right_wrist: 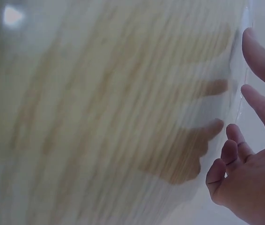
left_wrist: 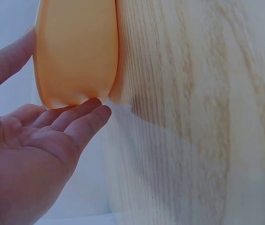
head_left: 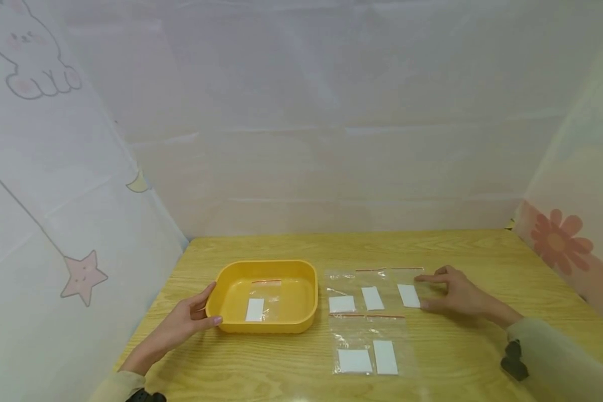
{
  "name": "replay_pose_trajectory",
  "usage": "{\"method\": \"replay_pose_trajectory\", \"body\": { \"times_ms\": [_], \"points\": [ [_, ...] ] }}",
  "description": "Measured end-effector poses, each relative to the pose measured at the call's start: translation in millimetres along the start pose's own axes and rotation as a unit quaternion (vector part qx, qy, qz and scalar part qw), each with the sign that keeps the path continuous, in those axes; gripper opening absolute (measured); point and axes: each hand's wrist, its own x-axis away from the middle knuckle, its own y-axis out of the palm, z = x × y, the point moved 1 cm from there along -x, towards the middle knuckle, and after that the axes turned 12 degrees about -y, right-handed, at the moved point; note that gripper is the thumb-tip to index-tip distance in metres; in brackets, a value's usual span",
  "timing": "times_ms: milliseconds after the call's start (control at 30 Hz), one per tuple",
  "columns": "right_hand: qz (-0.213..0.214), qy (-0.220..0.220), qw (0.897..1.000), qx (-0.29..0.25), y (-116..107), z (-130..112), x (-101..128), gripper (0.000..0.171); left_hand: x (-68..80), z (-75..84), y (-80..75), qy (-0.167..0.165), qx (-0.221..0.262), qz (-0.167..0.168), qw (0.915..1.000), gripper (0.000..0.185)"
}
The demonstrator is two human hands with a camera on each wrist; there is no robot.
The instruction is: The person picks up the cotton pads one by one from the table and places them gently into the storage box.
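Head view. Wooden tabletop; its far edge is met by a pale backdrop, its left edge runs diagonally past the left forearm. A yellow tray is set left of centre. Bare wood is seen between its far rim and the table's far edge, and again in front of its near wall; on its right only a slim gap is left before the first bags. The tray's left end is held by the left hand, thumb at the near side, fingers round the left wall. Wider wood is left beyond the right hand, which is placed at the right edge of the last bag in the far row, index finger stretched over it; nothing seems gripped, and contact cannot be told.

Count: one tray; six clear zip bags, each with one white insert. One bagged insert is inside the tray. Five on the wood, flat: three in the far row, two in the near row.

Left wrist view. Tray wall bracketed by the thumb on one edge and by gently bent fingertips on the other. Grained wood is seen alongside.

Right wrist view. Thumb and index finger extended and parted, three other fingers loosely bent; hand dimly mirrored in the glossy wood.
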Motion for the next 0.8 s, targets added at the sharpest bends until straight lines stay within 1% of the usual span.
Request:
{"method": "replay_pose_trajectory", "body": {
  "times_ms": [167, 233, 367, 467, 700, 800],
  "points": [
    [-0.005, -0.013, 1.000, 0.005, 3.3, 2.7, -3.6, 0.063, 0.8, 0.9, 1.1, -0.006, -0.002, 0.005, 1.0000, 0.093],
    [-0.009, -0.009, 1.000, 0.005, 2.9, 2.8, -5.4, 0.064, 0.6, 0.9, 1.1, -0.008, -0.004, 0.006, 0.9999, 0.093],
    [-0.015, 0.000, 1.000, -0.011, 2.3, 4.7, -8.4, 0.066, 0.3, 0.2, 0.3, -0.011, -0.004, 0.007, 0.9999, 0.094],
    [-0.012, -0.003, 1.000, -0.015, 2.9, 6.9, -8.9, 0.066, 0.2, -0.2, -0.2, -0.010, -0.004, 0.007, 0.9999, 0.094],
    [0.001, -0.019, 1.000, 0.007, 4.3, 6.8, -7.8, 0.062, 0.0, 0.0, -0.4, -0.004, 0.008, -0.005, 0.9999, 0.093],
    [0.004, -0.013, 1.000, 0.025, 4.4, 2.9, -8.3, 0.060, -0.3, -0.2, -0.8, -0.006, 0.013, -0.008, 0.9999, 0.094]
  ]
}}
